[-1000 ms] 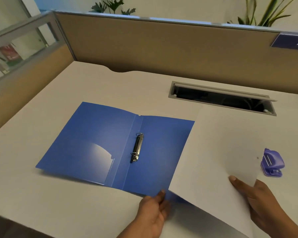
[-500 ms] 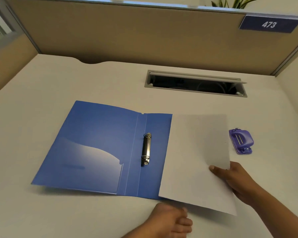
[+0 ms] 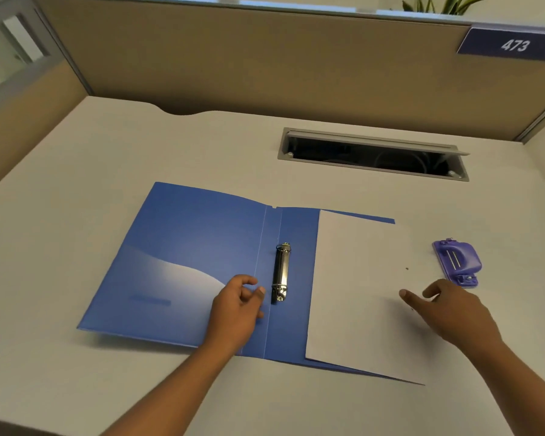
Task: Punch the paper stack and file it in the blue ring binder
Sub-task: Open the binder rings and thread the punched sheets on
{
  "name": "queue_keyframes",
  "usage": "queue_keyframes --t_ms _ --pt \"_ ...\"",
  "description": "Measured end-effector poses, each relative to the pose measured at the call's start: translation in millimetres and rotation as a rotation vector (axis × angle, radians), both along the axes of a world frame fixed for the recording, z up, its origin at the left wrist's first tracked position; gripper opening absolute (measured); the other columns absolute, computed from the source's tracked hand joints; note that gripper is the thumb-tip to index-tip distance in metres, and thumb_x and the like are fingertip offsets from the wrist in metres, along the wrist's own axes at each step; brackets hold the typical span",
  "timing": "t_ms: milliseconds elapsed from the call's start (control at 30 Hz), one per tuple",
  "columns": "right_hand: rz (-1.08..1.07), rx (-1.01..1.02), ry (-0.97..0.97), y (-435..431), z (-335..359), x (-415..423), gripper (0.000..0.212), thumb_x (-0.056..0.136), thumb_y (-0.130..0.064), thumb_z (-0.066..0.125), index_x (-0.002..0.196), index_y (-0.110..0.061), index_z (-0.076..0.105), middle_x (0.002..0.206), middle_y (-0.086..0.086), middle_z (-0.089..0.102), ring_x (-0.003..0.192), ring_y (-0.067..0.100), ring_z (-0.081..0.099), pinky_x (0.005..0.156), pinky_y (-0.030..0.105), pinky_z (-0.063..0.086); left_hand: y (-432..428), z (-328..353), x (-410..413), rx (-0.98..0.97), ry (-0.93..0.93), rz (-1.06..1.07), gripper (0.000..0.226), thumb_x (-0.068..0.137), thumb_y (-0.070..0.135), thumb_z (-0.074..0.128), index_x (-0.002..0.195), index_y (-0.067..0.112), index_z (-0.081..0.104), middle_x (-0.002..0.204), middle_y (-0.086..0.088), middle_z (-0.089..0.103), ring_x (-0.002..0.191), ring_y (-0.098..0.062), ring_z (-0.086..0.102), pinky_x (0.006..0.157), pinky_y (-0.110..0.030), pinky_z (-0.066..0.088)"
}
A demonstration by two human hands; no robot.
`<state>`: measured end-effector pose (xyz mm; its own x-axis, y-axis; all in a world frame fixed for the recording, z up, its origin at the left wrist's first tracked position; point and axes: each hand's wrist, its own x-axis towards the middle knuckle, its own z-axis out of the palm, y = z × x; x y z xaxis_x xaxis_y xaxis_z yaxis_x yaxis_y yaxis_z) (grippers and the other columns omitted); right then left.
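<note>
The blue ring binder [image 3: 186,262] lies open and flat on the desk, its metal ring mechanism [image 3: 281,272] on the spine. The white paper stack [image 3: 356,294] rests on the binder's right half, jutting past its right edge. My left hand [image 3: 236,309] hovers over the binder just left of the rings, fingers loosely curled, holding nothing. My right hand [image 3: 450,309] rests at the paper's right edge, thumb on the sheet. A purple hole punch [image 3: 456,261] sits on the desk right of the paper, just beyond my right hand.
An open cable slot [image 3: 372,155] is cut into the desk behind the binder. Tan partition walls [image 3: 265,58] close off the back and left, with a sign reading 473 [image 3: 513,44] at upper right.
The paper has come down from being held up and now lies on the binder's right half. My left hand moved from the desk's near edge up to the ring mechanism.
</note>
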<state>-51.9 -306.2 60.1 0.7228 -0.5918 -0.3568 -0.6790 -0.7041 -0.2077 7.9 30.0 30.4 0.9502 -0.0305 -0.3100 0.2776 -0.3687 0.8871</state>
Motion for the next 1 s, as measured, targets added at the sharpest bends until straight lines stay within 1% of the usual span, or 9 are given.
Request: queue_keyframes --t_ms 133,267,400,467,567,667,767,900,1000 --pt "0.206 0.126 -0.227 50 13 19 0.027 0.084 -0.047 0.066 0.096 -0.022 0.064 0.080 -0.005 0.065 0.071 0.012 0.060 0.064 0.029 0.047 -3 -1 7 -0.097 0.067 -0.068 0.020 0.096 0.016 0.055 0.115 0.016 0.059 0.090 -0.008 0.069 0.070 -0.015 0.067 0.054 -0.014 0.053" --pt "0.487 0.278 -0.195 125 17 41 0.018 0.087 -0.038 0.064 0.103 -0.028 0.065 0.089 -0.008 0.070 0.079 0.013 0.062 0.071 0.028 0.048 -5 -9 10 -0.067 0.068 -0.128 0.024 0.096 0.017 0.055 0.117 0.012 0.064 0.084 -0.006 0.069 0.069 -0.015 0.065 0.060 -0.019 0.056" --pt "0.694 0.145 -0.125 175 -4 60 0.023 0.091 -0.033 0.055 0.110 -0.026 0.065 0.100 0.001 0.067 0.090 0.023 0.065 0.074 0.034 0.053 -5 -15 12 0.004 -0.016 -0.161 0.024 0.094 0.019 0.058 0.116 0.016 0.068 0.083 -0.002 0.072 0.070 -0.015 0.069 0.067 -0.024 0.059" --pt "0.741 0.057 -0.115 181 -9 69 0.021 0.093 -0.028 0.054 0.109 -0.023 0.066 0.100 0.005 0.066 0.088 0.026 0.065 0.072 0.035 0.055 -8 -18 16 0.109 -0.134 -0.209 0.020 0.093 0.021 0.061 0.110 0.021 0.071 0.087 0.001 0.074 0.076 -0.014 0.069 0.075 -0.030 0.059" --pt "0.835 -0.031 -0.131 182 -11 75 0.020 0.093 -0.021 0.056 0.110 -0.017 0.066 0.103 0.008 0.065 0.087 0.027 0.065 0.071 0.034 0.054 -9 -22 19 0.315 -0.359 -0.289 0.015 0.091 0.017 0.062 0.097 0.023 0.074 0.088 0.004 0.070 0.080 -0.012 0.064 0.076 -0.027 0.054" --pt "0.874 -0.037 -0.155 179 -12 74 0.019 0.093 -0.016 0.057 0.110 -0.016 0.065 0.103 0.007 0.064 0.087 0.026 0.063 0.069 0.032 0.048 -8 -27 17 0.338 -0.450 -0.313 0.015 0.092 0.014 0.060 0.096 0.020 0.073 0.089 0.003 0.069 0.080 -0.011 0.064 0.075 -0.023 0.053" --pt "0.833 0.011 -0.188 172 -16 70 0.017 0.090 -0.016 0.059 0.106 -0.018 0.065 0.100 0.004 0.063 0.083 0.023 0.063 0.070 0.032 0.052 -9 -30 13 0.321 -0.493 -0.286 0.015 0.091 0.011 0.061 0.097 0.018 0.072 0.088 0.003 0.070 0.077 -0.008 0.063 0.073 -0.019 0.053" --pt "0.803 0.027 -0.228 165 -23 68 0.009 0.092 -0.020 0.056 0.096 -0.021 0.064 0.093 0.000 0.062 0.076 0.019 0.060 0.067 0.030 0.051 -9 -35 12 0.252 -0.488 -0.204 0.013 0.089 0.009 0.063 0.093 0.017 0.072 0.085 0.005 0.069 0.074 -0.007 0.064 0.070 -0.024 0.055" --pt "0.827 0.027 -0.232 161 -26 71 0.013 0.094 -0.026 0.052 0.097 -0.023 0.064 0.094 0.000 0.062 0.076 0.019 0.060 0.069 0.033 0.054 -7 -35 15 0.216 -0.442 -0.215 0.012 0.090 0.009 0.062 0.092 0.016 0.072 0.084 0.006 0.067 0.075 -0.007 0.064 0.072 -0.024 0.057"
